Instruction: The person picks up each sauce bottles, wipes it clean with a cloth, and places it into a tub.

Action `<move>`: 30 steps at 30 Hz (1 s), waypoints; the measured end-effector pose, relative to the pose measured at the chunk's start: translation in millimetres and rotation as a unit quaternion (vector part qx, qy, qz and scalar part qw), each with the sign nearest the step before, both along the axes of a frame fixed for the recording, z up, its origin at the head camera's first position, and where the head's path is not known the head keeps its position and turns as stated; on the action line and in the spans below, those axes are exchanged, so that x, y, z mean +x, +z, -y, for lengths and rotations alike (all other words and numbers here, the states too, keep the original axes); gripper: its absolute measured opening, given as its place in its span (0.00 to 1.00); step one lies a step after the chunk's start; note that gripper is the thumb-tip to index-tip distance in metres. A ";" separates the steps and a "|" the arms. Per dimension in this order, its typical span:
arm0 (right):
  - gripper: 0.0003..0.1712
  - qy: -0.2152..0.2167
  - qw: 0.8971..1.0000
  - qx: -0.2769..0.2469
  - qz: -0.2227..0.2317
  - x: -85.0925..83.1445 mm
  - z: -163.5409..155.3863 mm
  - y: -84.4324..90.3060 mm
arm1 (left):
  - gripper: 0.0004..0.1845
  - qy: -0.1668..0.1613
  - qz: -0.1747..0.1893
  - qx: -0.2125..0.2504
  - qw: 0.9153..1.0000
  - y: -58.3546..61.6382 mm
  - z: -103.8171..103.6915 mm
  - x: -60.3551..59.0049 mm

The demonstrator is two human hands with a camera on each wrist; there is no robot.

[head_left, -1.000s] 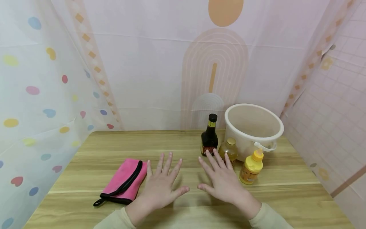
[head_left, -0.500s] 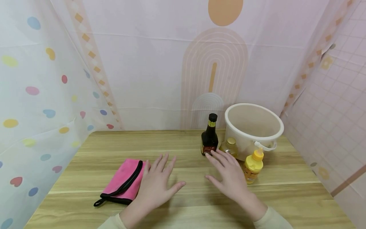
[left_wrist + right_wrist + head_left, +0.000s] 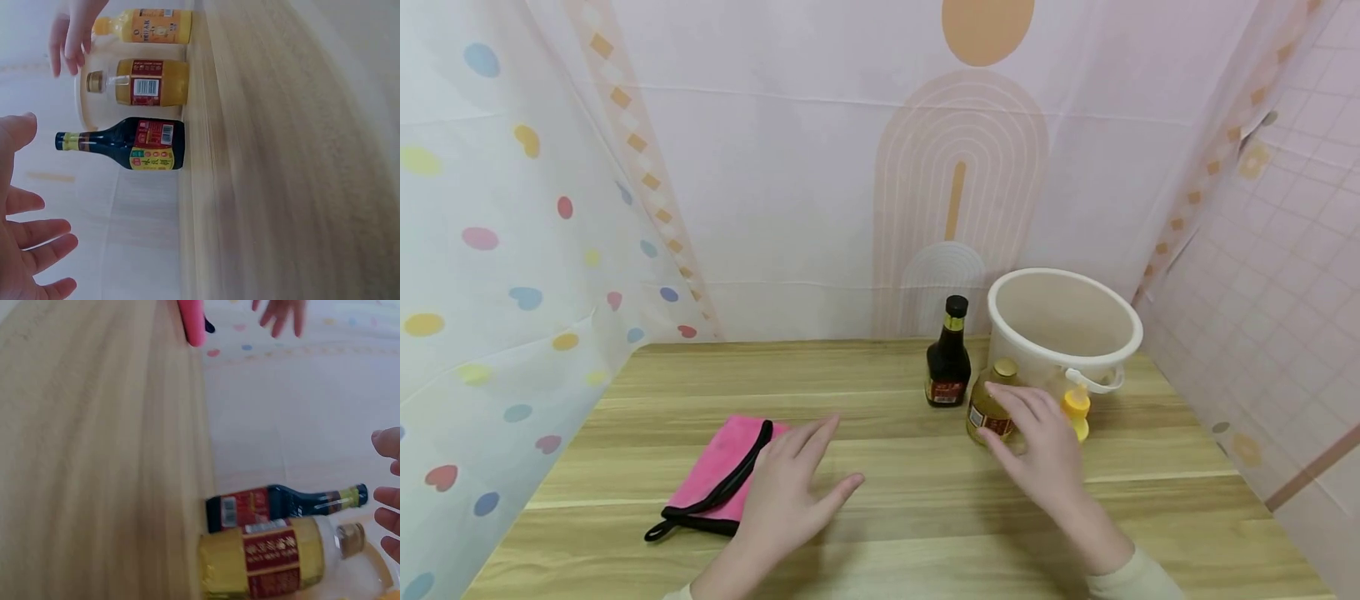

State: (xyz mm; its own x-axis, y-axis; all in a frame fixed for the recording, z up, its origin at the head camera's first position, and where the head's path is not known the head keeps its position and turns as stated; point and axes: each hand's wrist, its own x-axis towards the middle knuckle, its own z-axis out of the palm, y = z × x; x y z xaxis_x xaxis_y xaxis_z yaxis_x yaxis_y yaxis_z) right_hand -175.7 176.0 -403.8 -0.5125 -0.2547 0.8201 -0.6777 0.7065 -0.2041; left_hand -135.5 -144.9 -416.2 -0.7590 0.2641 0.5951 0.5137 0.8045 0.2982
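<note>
My left hand hovers over the right side of a folded pink cloth pouch with black trim. Its fingers are spread and hold nothing. My right hand hangs above the table near a gold-capped bottle of yellow liquid, thumb and fingers apart and nothing in between. Behind that hand, partly hidden, a yellow squeeze bottle stands upright. A dark sauce bottle with a black cap and red label stands left of the gold-capped bottle.
A white bucket with a handle stands at the back right, behind the bottles. The wooden table ends at a pale patterned curtain, and more curtain hangs along both sides.
Both hands have drawn apart, the left moving left over the pouch and the right moving right. Their spread fingers have relaxed. The gold-capped bottle is now more exposed, the squeeze bottle more covered.
</note>
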 end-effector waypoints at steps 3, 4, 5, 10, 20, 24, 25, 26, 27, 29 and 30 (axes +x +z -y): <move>0.30 0.004 0.999 -0.028 -0.046 -0.2 -8.0 6.4 | 0.38 -0.001 0.000 0.016 1.000 -1.0 3.5 2.3; 0.29 0.005 0.998 -0.035 -0.059 -0.1 -11.1 8.8 | 0.38 -0.001 -0.001 0.021 1.000 -1.3 4.7 2.9; 0.29 0.003 0.997 -0.039 -0.068 0.0 -14.4 11.2 | 0.38 0.000 -0.001 0.027 1.000 -1.5 6.0 3.4; 0.29 -0.031 0.995 -0.049 -0.079 1.8 -33.5 19.7 | 0.37 -0.002 -0.011 0.049 0.999 -3.1 13.4 4.2; 0.33 -0.072 0.993 -0.067 -0.061 4.7 -61.3 22.0 | 0.35 0.011 0.003 0.056 0.998 -1.7 27.2 8.1; 0.29 -0.076 0.994 -0.080 -0.022 6.8 -68.5 17.5 | 0.34 0.021 0.017 0.059 0.998 -1.5 35.7 8.7; 0.30 -0.078 0.993 -0.082 -0.011 7.8 -69.5 16.9 | 0.34 0.023 0.021 0.060 0.998 -1.8 38.0 8.4; 0.32 -0.081 0.993 -0.085 0.001 9.0 -70.2 16.7 | 0.34 0.025 0.021 0.059 0.998 -2.1 40.3 8.1; 0.34 -0.088 0.992 -0.086 0.013 10.1 -70.6 16.5 | 0.33 0.026 0.020 0.058 0.998 -2.4 42.5 7.6; 0.36 -0.098 0.991 -0.090 0.033 11.4 -71.0 16.2 | 0.32 0.028 0.019 0.056 0.998 -3.5 47.2 6.6; 0.37 -0.104 0.990 -0.091 0.042 11.7 -71.0 15.9 | 0.32 0.030 0.019 0.054 0.998 -4.0 49.5 5.9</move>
